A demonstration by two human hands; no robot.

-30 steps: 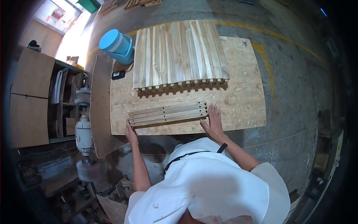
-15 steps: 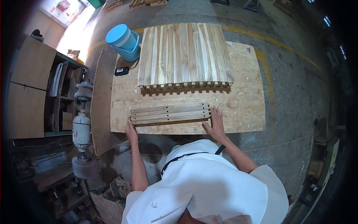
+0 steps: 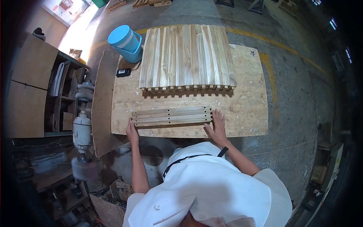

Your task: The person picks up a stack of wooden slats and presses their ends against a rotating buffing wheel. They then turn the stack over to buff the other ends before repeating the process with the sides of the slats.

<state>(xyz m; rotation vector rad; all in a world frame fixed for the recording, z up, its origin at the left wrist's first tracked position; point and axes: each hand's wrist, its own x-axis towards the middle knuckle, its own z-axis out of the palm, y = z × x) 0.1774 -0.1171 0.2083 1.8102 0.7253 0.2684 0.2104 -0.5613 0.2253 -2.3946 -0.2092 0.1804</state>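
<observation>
Three narrow wooden slats [image 3: 171, 116] with small holes lie side by side near the front edge of a plywood worktop [image 3: 245, 106]. My left hand [image 3: 132, 133] touches the slats' left end with fingers flat. My right hand [image 3: 217, 126] presses flat against their right end. Behind the slats rests a large panel of joined wooden strips [image 3: 187, 56] with notched ends facing me.
A blue lidded bucket [image 3: 126, 42] stands at the worktop's back left corner, a small black device [image 3: 123, 72] beside it. A motor with a grinding wheel [image 3: 81, 132] and wooden shelving [image 3: 45, 94] sit to the left. Concrete floor with a yellow line lies to the right.
The view has shifted slightly. Both hands stay at the ends of the slats, which now lie a little more squarely aligned.
</observation>
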